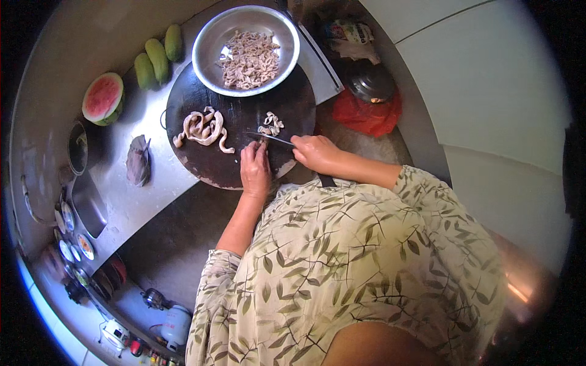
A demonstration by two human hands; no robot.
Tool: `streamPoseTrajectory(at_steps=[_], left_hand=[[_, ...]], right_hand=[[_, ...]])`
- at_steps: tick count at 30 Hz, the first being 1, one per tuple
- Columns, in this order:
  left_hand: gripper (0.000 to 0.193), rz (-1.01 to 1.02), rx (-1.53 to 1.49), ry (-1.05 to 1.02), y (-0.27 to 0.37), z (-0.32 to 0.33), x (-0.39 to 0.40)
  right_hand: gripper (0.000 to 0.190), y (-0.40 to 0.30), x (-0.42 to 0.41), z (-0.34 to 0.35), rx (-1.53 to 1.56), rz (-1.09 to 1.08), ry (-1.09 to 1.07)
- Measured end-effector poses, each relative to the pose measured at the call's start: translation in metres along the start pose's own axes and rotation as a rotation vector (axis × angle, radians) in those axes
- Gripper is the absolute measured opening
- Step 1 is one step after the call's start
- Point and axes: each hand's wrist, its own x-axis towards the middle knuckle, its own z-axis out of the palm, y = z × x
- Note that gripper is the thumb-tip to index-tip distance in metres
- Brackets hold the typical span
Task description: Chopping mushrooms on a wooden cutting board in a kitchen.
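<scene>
My right hand grips a knife, its blade pointing left over the round dark chopping board. Close to the blade, the fingers of my left hand press a pale piece of what looks like intestine against the board; my fingers partly hide it. Small cut pieces lie just beyond the blade. On the board's left side rests a heap of long, uncut pale strips. A metal basin at the board's far edge holds many cut rings.
Left on the metal counter are a halved watermelon, several green gourds or cucumbers and a tied plastic bag. A sink lies farther left. Right of the board, a dark lidded pot stands by a red plastic bag.
</scene>
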Motion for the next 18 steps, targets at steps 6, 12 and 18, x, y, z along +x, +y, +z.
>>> streamPoseTrajectory(at_steps=[6, 12, 18], left_hand=[[0.019, -0.068, -0.136, -0.004, -0.003, 0.0, 0.001], [0.021, -0.092, -0.122, -0.017, -0.004, -0.003, 0.002], [0.023, -0.123, -0.102, -0.095, -0.006, 0.0, 0.001]], right_hand=[[0.016, -0.006, -0.013, -0.01, -0.036, -0.01, 0.045], [0.019, -0.015, -0.012, -0.007, -0.086, -0.032, -0.025], [0.018, -0.017, 0.008, 0.013, -0.091, -0.053, -0.019]])
